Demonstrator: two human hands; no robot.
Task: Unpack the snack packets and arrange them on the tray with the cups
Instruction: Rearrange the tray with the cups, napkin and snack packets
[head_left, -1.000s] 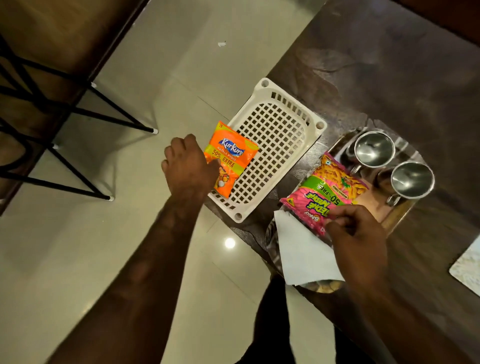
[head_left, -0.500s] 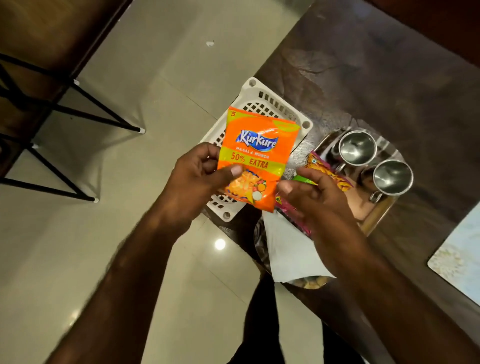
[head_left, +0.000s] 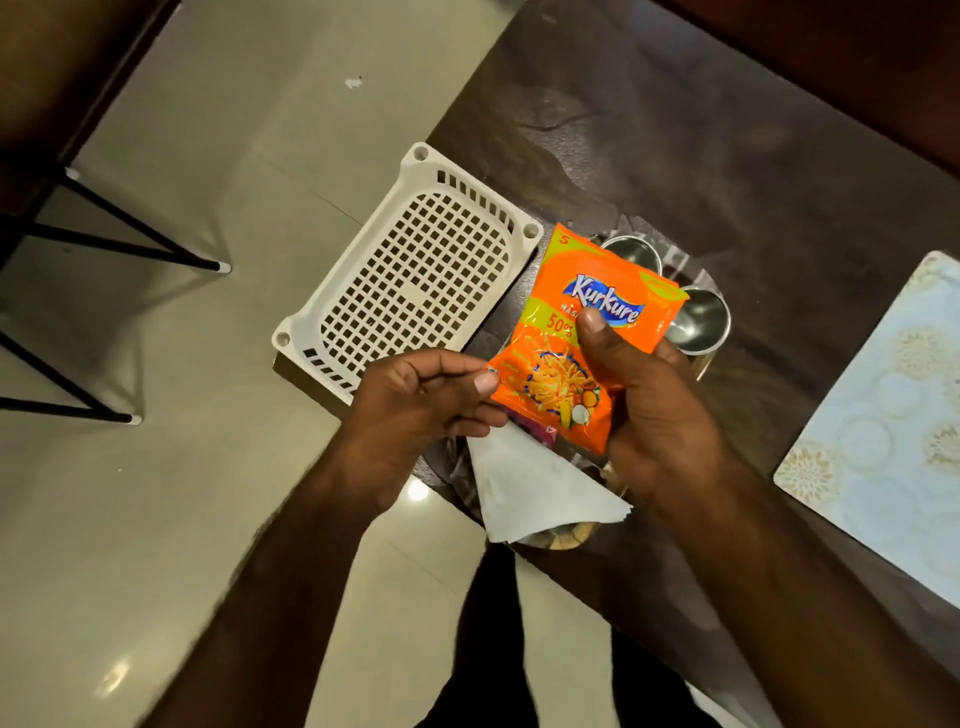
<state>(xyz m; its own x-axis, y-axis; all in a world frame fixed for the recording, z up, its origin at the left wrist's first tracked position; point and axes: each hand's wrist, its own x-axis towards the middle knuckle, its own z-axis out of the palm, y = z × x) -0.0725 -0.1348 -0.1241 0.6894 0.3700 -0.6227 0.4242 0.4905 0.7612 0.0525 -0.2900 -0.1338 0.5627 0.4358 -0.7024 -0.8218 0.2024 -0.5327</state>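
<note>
My right hand grips an orange Kurkure snack packet, thumb across its front, held above the steel tray. My left hand sits just left of the packet, its thumb tip near the packet's lower left corner; whether it touches is unclear. Two steel cups stand on the tray, partly hidden behind the packet. A sliver of the pink snack packet shows under the orange one. A white folded napkin lies at the tray's near end.
A white plastic basket lies at the dark table's corner, left of the tray, with nothing in it. A pale patterned placemat lies to the right. Black chair legs stand on the tiled floor at left.
The orange packet came out of the basket in my left hand, passed to my right hand, and now hangs over the tray. My right hand let go of the pink packet.
</note>
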